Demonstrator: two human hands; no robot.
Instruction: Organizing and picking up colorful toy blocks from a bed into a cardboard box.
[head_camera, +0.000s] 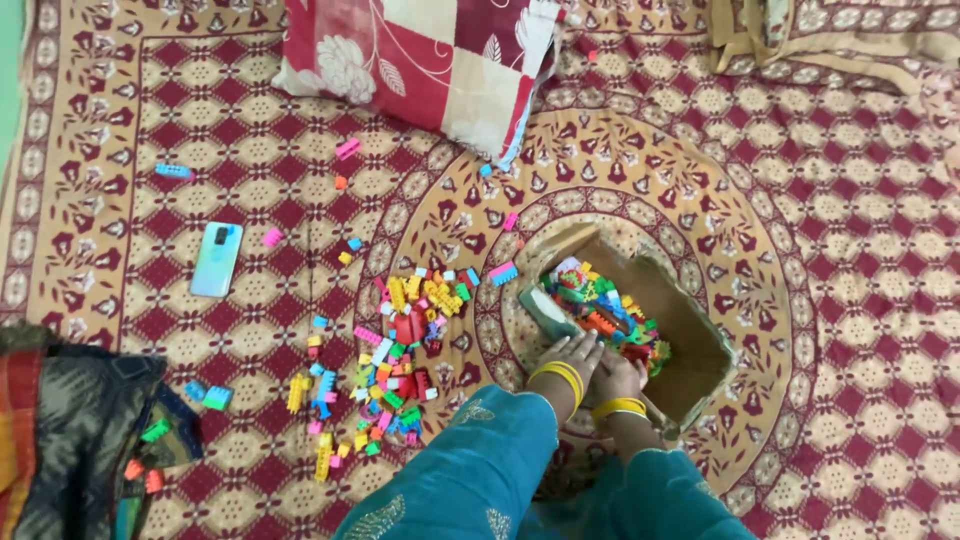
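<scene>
Teal sleeves are coming in at the bottom, both wrists wearing yellow bangles. Left hand is resting on the near edge of the cardboard box, fingers curling together over the rim. Right hand is lying just beside it at the box's near wall; fingers, can't tell. Box is sitting tilted on the patterned bedsheet w/ coloured building bricks inside. Loose brick pile is spreading to the left. Further off, a phone is lying flat. At the far end, a patchwork pillow is lying.
</scene>
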